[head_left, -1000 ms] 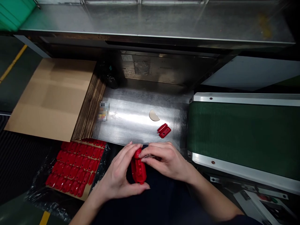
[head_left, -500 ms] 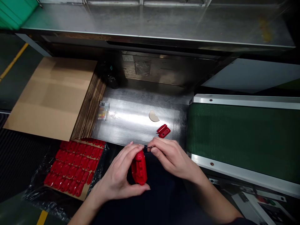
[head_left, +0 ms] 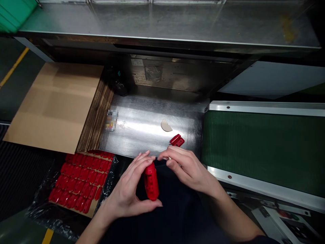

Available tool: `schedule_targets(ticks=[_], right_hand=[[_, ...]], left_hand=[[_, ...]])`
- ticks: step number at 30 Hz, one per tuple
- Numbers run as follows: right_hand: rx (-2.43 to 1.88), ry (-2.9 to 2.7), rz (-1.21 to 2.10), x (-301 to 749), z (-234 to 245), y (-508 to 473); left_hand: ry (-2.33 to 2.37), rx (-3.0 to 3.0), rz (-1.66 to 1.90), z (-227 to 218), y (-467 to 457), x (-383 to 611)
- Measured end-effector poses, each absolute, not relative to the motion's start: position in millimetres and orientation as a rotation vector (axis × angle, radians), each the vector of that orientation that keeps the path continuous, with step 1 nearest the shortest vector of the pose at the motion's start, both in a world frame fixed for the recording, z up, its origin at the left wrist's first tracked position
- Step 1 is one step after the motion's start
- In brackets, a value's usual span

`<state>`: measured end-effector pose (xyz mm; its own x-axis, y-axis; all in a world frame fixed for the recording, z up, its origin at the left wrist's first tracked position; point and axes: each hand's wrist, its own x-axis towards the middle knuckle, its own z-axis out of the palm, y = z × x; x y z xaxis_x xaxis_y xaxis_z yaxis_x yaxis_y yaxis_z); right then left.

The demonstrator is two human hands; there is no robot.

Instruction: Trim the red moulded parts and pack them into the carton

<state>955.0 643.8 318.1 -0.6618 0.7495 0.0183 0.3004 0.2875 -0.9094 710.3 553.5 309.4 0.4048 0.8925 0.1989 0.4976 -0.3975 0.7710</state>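
- Red part (head_left: 152,184): probably light, stiff; best held by its ends, as left hand (head_left: 129,189) pinches it.
- Right hand (head_left: 186,167), beside red part: curled; cannot tell if pinching.

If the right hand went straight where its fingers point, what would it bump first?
Probably the left hand: its fingertips lie just ahead, at the top of the red plastic part it holds. Depth is hard to judge.
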Motion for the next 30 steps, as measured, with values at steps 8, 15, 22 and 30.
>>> schedule_targets(ticks=[8,15,22,30], right_hand=[[-1.585,-2.22,1.543,923.4,185.8,661.5],[-1.815,-2.281,1.258,882.1,127.3,679.1],[-2.241,-2.023,0.932,898.0,133.8,749.0],[-1.979,-1.937,1.426,903.5,193.4,730.0]], left_hand=[[1.33,1.305,0.852,279.2,544.3,699.9],[0.995,0.648,1.165,270.1,544.5,703.3],[0.976,0.634,1.245,271.5,553.2,692.1],[1.088,0.779,1.372,268.5,555.1,692.8]])
